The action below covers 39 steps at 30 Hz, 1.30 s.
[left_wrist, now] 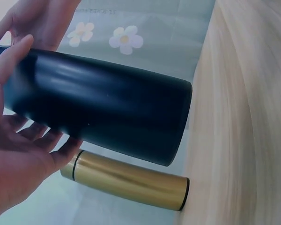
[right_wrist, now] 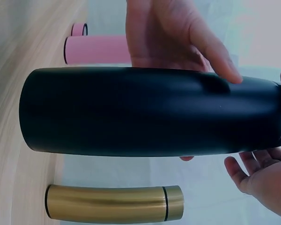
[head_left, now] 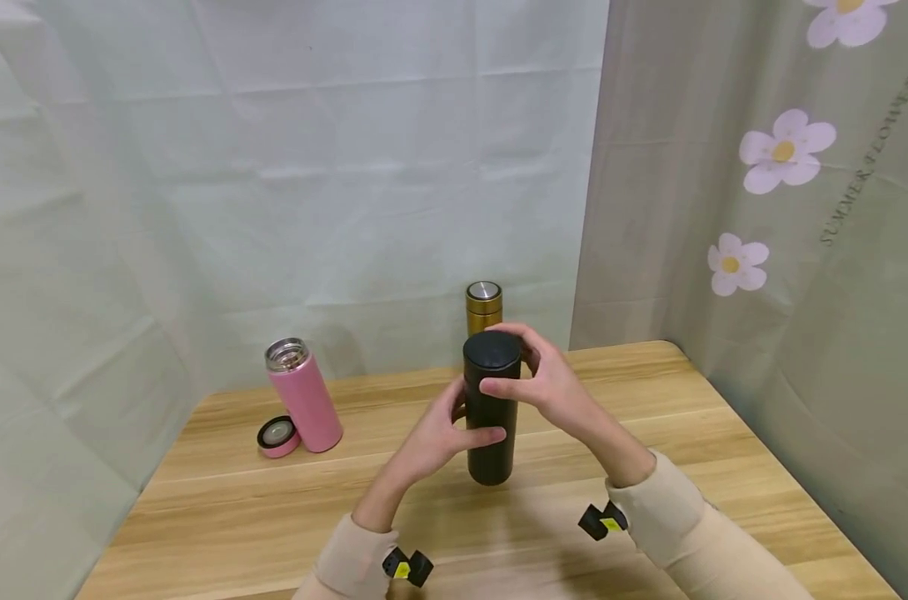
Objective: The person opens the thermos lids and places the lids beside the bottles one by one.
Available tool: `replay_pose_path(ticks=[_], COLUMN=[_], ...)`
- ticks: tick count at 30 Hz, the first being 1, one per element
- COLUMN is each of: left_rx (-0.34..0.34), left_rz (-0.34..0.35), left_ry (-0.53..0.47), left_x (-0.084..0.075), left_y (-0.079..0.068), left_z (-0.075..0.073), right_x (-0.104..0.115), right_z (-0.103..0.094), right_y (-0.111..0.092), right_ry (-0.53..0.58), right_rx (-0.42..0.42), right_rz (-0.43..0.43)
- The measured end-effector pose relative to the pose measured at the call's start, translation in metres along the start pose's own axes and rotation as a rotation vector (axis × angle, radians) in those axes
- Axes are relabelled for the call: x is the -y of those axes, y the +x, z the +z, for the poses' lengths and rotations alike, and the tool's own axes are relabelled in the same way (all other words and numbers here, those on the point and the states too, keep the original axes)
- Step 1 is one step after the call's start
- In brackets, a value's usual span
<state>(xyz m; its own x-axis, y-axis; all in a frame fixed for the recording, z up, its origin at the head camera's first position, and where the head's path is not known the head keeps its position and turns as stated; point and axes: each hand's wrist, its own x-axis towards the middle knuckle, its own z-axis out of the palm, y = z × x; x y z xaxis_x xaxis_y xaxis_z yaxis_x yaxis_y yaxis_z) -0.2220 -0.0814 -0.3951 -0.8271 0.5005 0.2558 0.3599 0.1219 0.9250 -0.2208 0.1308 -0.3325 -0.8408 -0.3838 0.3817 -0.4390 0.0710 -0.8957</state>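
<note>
A tall matte black thermos bottle [head_left: 490, 454] stands upright between both hands, over the middle of the table. My left hand [head_left: 435, 437] grips its body, thumb across the near side and fingers behind. Higher up, my right hand [head_left: 551, 385] holds it around the lid [head_left: 491, 350], its thumb on the front just below the top. In the left wrist view, the fingers of the left hand [left_wrist: 18, 161] curl under the bottle's wall. The right wrist view has the right hand [right_wrist: 269, 180] at the lid end, partly cut off by the frame.
Behind the black bottle a gold thermos [head_left: 484, 308] with a silver-topped lid stands on the wooden table [head_left: 596, 508]. To the left is an uncapped pink bottle [head_left: 309, 404], its pink lid [head_left: 279, 437] lying beside it. A pale curtain [head_left: 349, 208] hangs behind the table.
</note>
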Motion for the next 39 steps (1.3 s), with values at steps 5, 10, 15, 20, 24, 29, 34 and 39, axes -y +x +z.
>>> replay_pose_path(ticks=[5,10,15,20,24,29,34,39], left_rx=[-0.025,-0.051,-0.098,-0.149,-0.138,-0.117,-0.109,-0.083], left_rz=[-0.008,-0.020,-0.026,-0.012,-0.011,-0.024,-0.032,-0.028], left_ry=[0.020,0.049,0.088,0.114,0.123,0.133,0.139,0.139], left_x=[-0.0031,-0.0045,-0.0054,-0.0064,-0.0077,-0.0089,-0.0106,-0.0088], left_y=[-0.0024,-0.0045,-0.0057,-0.0061,-0.0071,-0.0091,-0.0096,-0.0084], left_z=[0.0019,0.0033,0.0063,0.0077,0.0075,0.0067,0.0044,0.0020], right_x=[0.0030,0.0051,0.0051,0.0040,0.0046,0.0072,0.0097,0.0098], right_z=[-0.0002,-0.0010,-0.0014,-0.0023,-0.0028,-0.0026,-0.0026,-0.0024], right_y=[-0.0015,-0.0031,-0.0035,-0.0035,-0.0047,-0.0055,-0.0052,-0.0056], right_ry=[0.002,-0.003,-0.002,-0.017,-0.022,-0.028,-0.023,-0.010], right_rx=[-0.007,0.001,0.022,0.027,0.015,0.013,0.018,0.040], right_rz=[0.014,0.020,0.021,0.014,0.010,0.003,0.005,-0.003])
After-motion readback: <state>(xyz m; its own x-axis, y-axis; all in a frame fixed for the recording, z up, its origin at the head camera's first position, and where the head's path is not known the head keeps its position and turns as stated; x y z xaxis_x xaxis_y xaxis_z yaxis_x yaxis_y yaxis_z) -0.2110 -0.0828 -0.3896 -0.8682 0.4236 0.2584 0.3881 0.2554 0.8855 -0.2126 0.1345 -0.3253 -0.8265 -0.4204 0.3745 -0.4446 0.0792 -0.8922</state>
